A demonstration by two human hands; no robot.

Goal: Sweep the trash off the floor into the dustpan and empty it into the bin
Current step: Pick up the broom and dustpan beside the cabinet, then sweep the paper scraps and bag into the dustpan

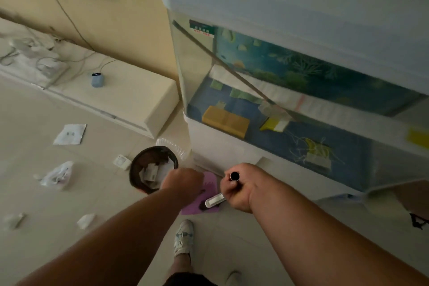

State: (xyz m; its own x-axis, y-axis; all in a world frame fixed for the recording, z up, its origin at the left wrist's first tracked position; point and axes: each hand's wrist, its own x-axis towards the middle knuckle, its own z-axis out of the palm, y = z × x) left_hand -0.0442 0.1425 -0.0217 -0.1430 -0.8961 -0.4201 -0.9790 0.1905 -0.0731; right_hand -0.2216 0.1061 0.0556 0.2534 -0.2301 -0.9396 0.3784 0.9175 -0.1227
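- Bin [153, 169]: dark, round, on the floor [104, 193] at centre, paper scraps inside.
- Dustpan [199, 204]: purple, just beside the bin at its 4 o'clock.
- Left hand [183, 183]: fisted over the dustpan; what it grips is hidden.
- Right hand [241, 187]: clamped on a dark-tipped handle [234, 176].
- Trash: white packet [69, 134] at 10 o'clock, plastic bag [56, 175] at 9, crumpled scraps [86, 220] at 8.

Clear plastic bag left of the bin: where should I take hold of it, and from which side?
Pinch the crumpled upper end of the plastic bag from above, probably. It lies slack on the floor, bare tile all round, so that bunched film gives fingers something to gather.
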